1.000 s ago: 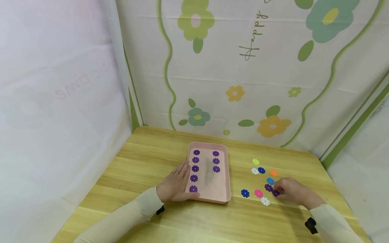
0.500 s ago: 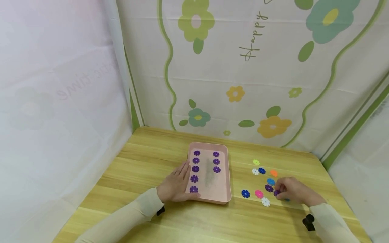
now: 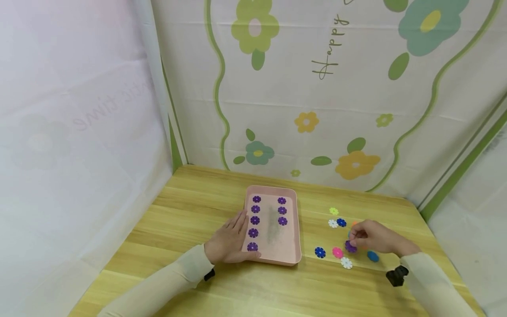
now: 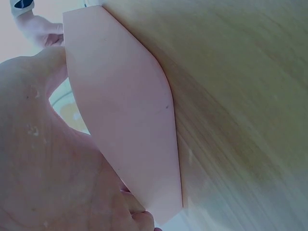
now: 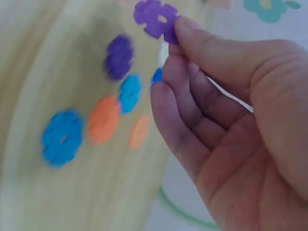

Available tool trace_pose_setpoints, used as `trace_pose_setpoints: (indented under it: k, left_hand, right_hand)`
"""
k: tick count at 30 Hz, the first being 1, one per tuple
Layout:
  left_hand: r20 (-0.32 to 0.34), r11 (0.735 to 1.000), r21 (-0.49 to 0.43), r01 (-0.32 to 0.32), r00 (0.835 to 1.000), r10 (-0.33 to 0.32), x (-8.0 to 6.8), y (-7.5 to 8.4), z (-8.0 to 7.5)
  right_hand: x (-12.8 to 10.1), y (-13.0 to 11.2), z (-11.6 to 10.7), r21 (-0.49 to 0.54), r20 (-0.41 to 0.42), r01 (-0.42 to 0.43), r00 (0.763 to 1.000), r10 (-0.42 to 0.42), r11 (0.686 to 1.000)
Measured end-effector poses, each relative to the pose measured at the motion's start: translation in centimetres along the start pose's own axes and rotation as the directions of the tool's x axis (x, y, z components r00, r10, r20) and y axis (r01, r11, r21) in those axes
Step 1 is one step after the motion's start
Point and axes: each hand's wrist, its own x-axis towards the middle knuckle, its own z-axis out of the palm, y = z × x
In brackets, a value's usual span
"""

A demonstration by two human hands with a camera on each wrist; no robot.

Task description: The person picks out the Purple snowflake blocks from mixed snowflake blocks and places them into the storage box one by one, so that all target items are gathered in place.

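Observation:
My right hand point(image 3: 374, 237) pinches a purple flower-shaped disc point(image 5: 162, 20) between thumb and fingertips, above the loose discs. Another purple outline overlaps its edge in the right wrist view. A blurred purple disc point(image 5: 119, 57) lies below on the table. Resting on the near-left corner of a pink tray point(image 3: 291, 260), my left hand point(image 3: 229, 237) has its fingers extended over the left rim and its thumb over the front rim. Inside the tray, several purple discs point(image 3: 255, 220) form a column at the left; three more point(image 3: 282, 211) line the right side.
Around my right hand lie a blue disc point(image 3: 373, 256), a pink disc point(image 3: 337, 252), white discs point(image 3: 346, 263), dark blue discs point(image 3: 320, 252), a yellow-green disc point(image 3: 334, 211) and orange discs point(image 5: 103, 120). Behind the wooden table point(image 3: 190, 193) hangs a flower-printed curtain point(image 3: 277, 97).
My right hand has lifted a purple disc from the table and moved slightly left and away from me, uncovering the blue disc. My left hand and the tray have stayed put.

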Motion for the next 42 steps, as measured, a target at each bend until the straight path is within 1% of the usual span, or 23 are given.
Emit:
trace_pose_setpoints:
  k: [4,8,10,16,22,27,31,36,42]
  left_hand:
    - [0.003,1.000,-0.003,0.001,1.000,-0.001,0.0,0.0,0.0]
    - [0.000,1.000,0.007,-0.004,1.000,0.004,-0.1,0.0,0.0]
    - [-0.002,1.000,0.011,-0.007,1.000,0.007,-0.1,0.0,0.0]
    - [0.004,1.000,0.011,-0.004,1.000,0.004,-0.1,-0.1,0.1]
    - [0.003,1.000,0.013,-0.003,1.000,0.003,0.0,-0.1,0.0]
    - [-0.004,1.000,0.020,-0.008,1.000,0.009,-0.1,-0.1,0.0]
    - [-0.011,1.000,0.023,-0.011,1.000,0.011,-0.1,-0.1,0.1]
    - [-0.024,1.000,0.021,-0.023,0.999,0.023,-0.1,-0.1,0.1]
    - [-0.013,1.000,0.012,-0.017,1.000,0.018,0.0,-0.2,0.3]
  right_hand:
    - [2.2,-1.8,-0.4,0.038,0.031,0.021,0.999,-0.022,0.999]
    - [4.8,-3.7,-0.5,0.046,0.067,0.030,0.997,-0.034,0.998]
    - [6.1,-4.9,-0.5,0.033,0.081,0.028,0.996,-0.030,0.999]
    - [10.5,-8.4,0.2,-0.032,0.114,0.057,0.992,-0.053,0.998]
    - [14.0,-10.9,1.2,-0.071,0.142,0.094,0.986,-0.083,0.993]
    - [16.2,-12.0,2.3,-0.128,0.156,0.105,0.984,-0.085,0.986]
    - [17.3,-12.3,3.5,-0.137,0.176,0.098,0.982,-0.073,0.986]
    - [17.9,-12.2,4.6,-0.189,0.174,0.082,0.984,-0.048,0.979]
    - [18.3,-11.7,5.3,-0.236,0.152,0.084,0.987,-0.049,0.968]
